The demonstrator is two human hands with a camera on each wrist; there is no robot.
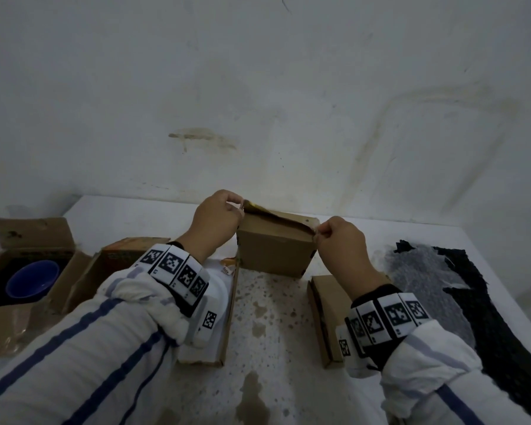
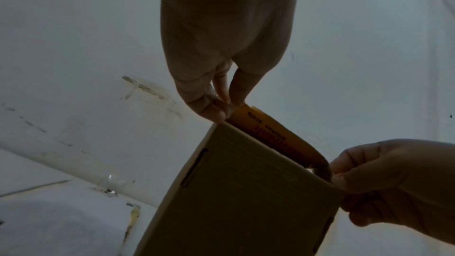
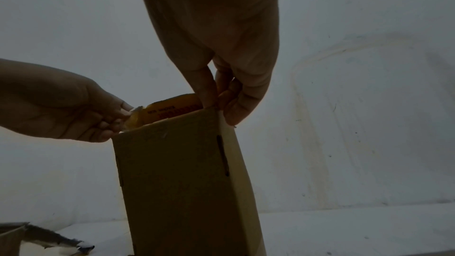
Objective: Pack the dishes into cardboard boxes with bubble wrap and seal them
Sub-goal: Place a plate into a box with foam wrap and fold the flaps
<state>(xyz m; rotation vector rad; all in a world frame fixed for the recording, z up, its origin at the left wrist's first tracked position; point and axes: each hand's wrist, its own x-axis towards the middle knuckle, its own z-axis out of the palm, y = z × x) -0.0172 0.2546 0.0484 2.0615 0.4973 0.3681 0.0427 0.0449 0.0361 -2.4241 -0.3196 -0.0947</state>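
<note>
A small brown cardboard box (image 1: 275,250) stands upright on the white table, its top flap (image 1: 276,214) partly raised, showing an orange printed inner face. Farther left, an open box (image 1: 16,256) holds a blue bowl (image 1: 33,279). Bubble wrap (image 1: 423,280) lies spread flat at the right.

I am extending both forearms forward in striped sleeves, each wrist banded with black-and-white marker tags. My left hand (image 1: 216,221) is pinching with thumb and curled fingers (image 2: 214,112) at its far end, knuckles up. My right hand (image 1: 341,244) is pinching likewise, thumb against curled fingers (image 3: 231,112), level with the left.
</note>
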